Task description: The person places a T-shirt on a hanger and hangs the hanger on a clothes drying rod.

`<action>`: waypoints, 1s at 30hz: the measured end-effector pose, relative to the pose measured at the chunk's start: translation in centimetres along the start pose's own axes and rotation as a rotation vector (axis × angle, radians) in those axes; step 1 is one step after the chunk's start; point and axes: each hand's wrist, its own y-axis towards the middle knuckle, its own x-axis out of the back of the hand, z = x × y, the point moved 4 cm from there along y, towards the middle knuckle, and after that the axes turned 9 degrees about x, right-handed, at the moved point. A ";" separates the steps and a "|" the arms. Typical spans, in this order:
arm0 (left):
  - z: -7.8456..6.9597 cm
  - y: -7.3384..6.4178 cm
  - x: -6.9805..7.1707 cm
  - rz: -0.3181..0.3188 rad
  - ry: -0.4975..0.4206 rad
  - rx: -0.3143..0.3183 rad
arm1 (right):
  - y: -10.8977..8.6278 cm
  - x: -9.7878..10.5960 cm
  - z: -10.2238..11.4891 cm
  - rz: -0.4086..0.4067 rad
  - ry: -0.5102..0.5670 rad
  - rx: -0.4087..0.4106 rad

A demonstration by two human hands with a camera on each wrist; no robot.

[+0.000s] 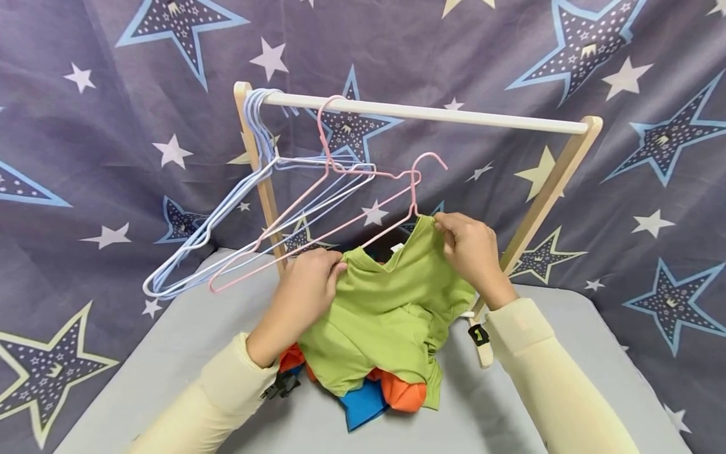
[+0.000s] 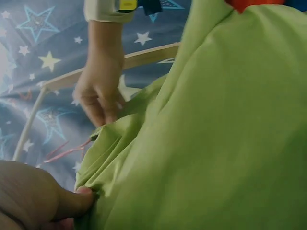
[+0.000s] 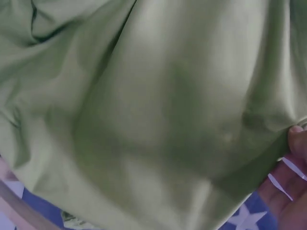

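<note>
A green V-neck shirt point(image 1: 391, 302) is held up in front of the rack. At its left shoulder, my left hand point(image 1: 309, 287) pinches the fabric between thumb and fingers. My right hand point(image 1: 467, 246) pinches the opposite shoulder beside the collar. A pink hanger point(image 1: 416, 189) rises through the neck opening, its hook above the collar and off the rail; most of its lower part is hidden inside the shirt. In the left wrist view, the left thumb point(image 2: 79, 199) presses into the green cloth. Green fabric point(image 3: 158, 120) fills most of the right wrist view.
Several pale blue hangers point(image 1: 187, 258) and another pink hanger point(image 1: 272, 230) hang from the white rail point(image 1: 425, 112) on the left. The rack's wooden post point(image 1: 550, 195) stands at right. Orange cloth point(image 1: 404, 392) and blue cloth point(image 1: 363, 403) lie below the shirt on the grey surface point(image 1: 533, 391).
</note>
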 end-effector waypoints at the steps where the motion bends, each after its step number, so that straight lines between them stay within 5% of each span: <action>1: 0.0 -0.1 -0.3 -0.002 0.003 0.004 | 0.0 -0.1 0.3 0.014 -0.006 0.006; 7: -0.5 -0.2 -1.9 -0.009 -0.036 0.010 | 0.0 -0.9 2.2 0.126 -0.049 0.053; 11: -0.5 -0.1 -2.1 0.000 -0.059 0.043 | -0.1 -1.1 2.3 0.123 -0.053 0.045; 19: 0.0 -0.5 -0.3 0.056 0.007 0.080 | -0.6 -1.2 1.4 0.059 -0.026 -0.013; 30: 1.2 -2.3 1.3 -0.010 0.086 0.087 | -0.4 -1.0 0.5 -0.041 0.006 -0.113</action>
